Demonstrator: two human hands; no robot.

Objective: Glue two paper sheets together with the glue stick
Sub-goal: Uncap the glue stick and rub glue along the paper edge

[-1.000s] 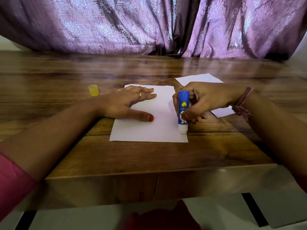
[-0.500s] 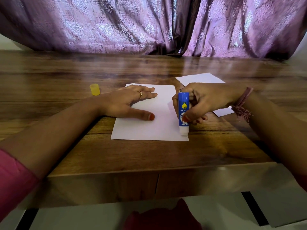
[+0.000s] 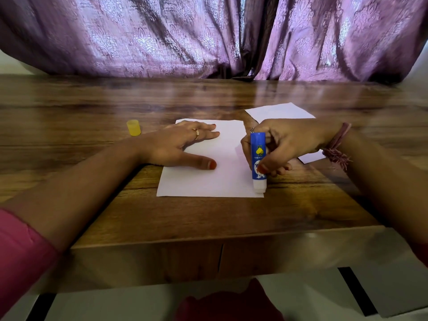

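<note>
From the head camera, the nearer paper sheet (image 3: 208,179) lies flat on the wooden table (image 3: 208,218), squared to the person and close to the near edge, which puts it within easy reach of both arms. The left hand (image 3: 183,144) rests on the sheet's far-left part with fingers straight and spread and the thumb stretched toward the middle; it grasps nothing and seems to serve as a weight, so the paper does not slide or lift as glue is dragged across it. The right hand (image 3: 284,144) is curled round the blue glue stick (image 3: 258,158), thumb on the near side of the barrel and fingers behind, holding it nearly upright with the white end down. That end meets the sheet at its near-right corner; judging by the placement, the right margin is being coated, since an edge left dry would peel open later. Whether glue is actually leaving a trace there is hard to say, as white on white shows nothing here.

The second paper sheet (image 3: 280,111) waits just behind and partly under the right hand and wrist, apart from the glued one, probably kept aside so it stays clean until it is laid on top. The yellow cap (image 3: 133,127) stands on the table left of the left wrist, off the paper and out of the working path.
</note>
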